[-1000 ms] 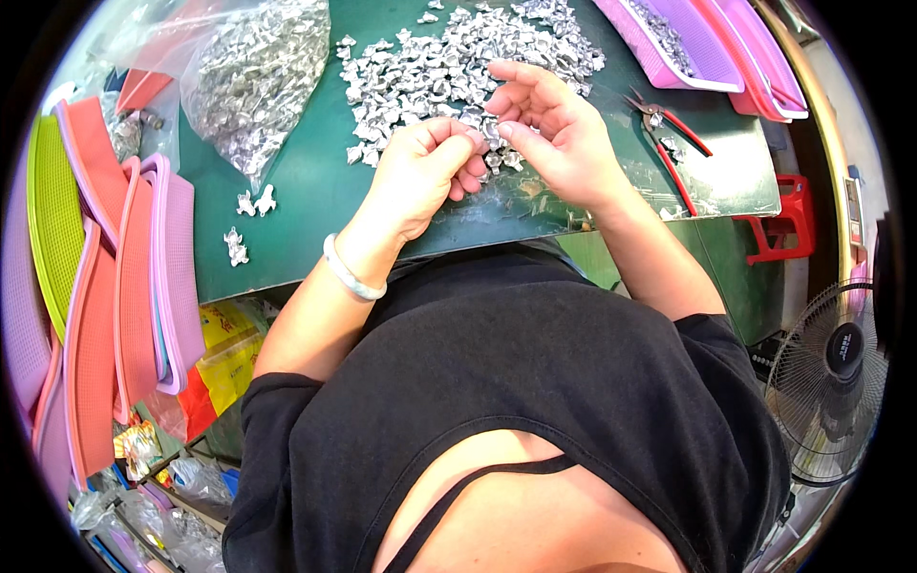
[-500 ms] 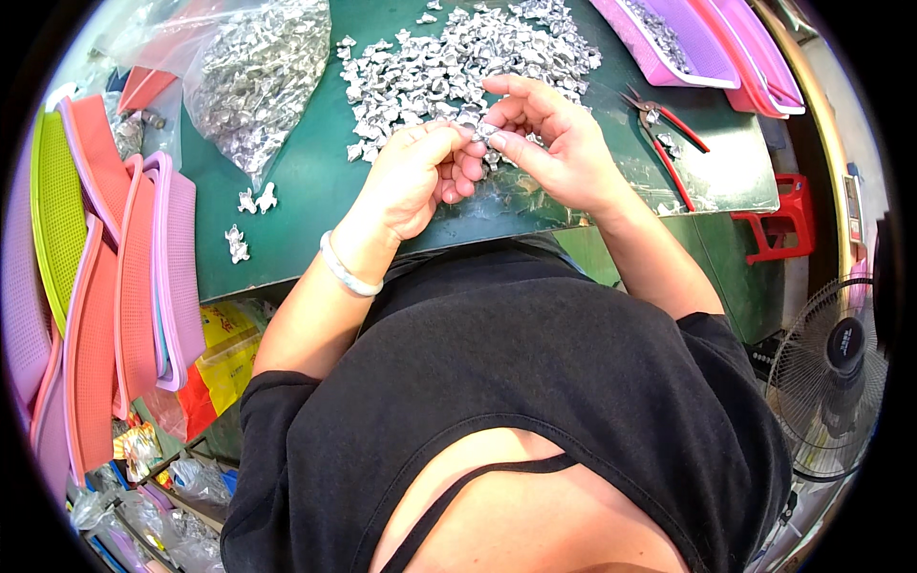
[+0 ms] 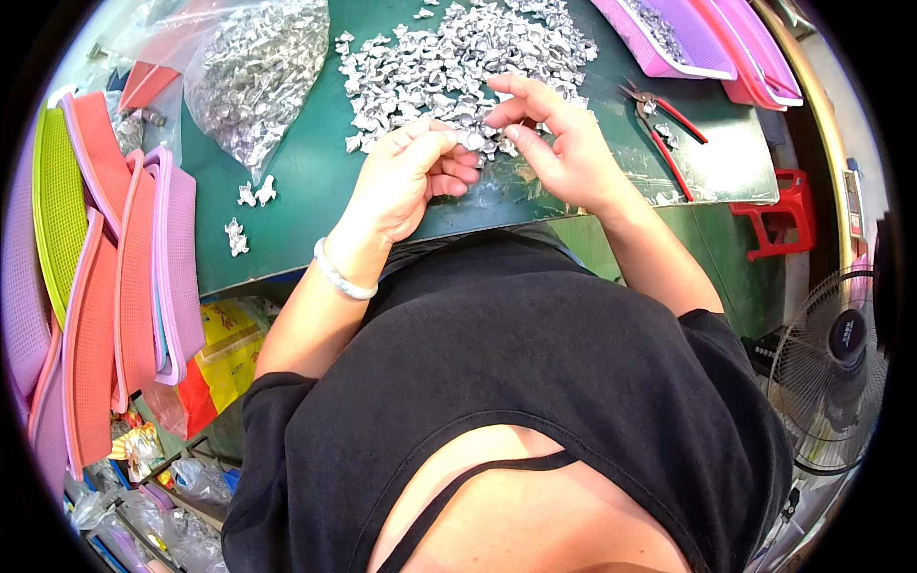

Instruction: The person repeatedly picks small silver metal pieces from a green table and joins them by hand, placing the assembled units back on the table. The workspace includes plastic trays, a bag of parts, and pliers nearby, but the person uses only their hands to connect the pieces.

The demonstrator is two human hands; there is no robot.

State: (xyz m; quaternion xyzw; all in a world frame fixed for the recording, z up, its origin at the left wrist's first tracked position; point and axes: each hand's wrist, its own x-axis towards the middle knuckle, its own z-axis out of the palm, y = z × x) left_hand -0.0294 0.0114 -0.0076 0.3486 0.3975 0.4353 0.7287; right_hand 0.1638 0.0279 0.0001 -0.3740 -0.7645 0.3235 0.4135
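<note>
A heap of small silver metal castings [image 3: 411, 76] spreads over the green table [image 3: 315, 205]. At its near edge, my left hand [image 3: 409, 177] is closed in a pinch, with a small silver metal piece [image 3: 471, 140] at its thumb and fingertips. My right hand [image 3: 565, 153] is just to the right, its thumb and fingers apart and nothing visible between them. Some castings lie behind and between the hands, so the held piece's exact outline is hard to make out.
Red-handled pliers [image 3: 666, 143] lie on the right, near a purple basket [image 3: 702, 67] of metal pieces. A clear bag [image 3: 258, 86] of castings and a few loose figurines [image 3: 236, 237] are on the left, beside stacked plastic baskets [image 3: 177, 277]. A fan [image 3: 831, 372] stands at right.
My hands were together with a small metal piece between their fingertips. Now they are apart; my right hand has opened and drawn slightly right.
</note>
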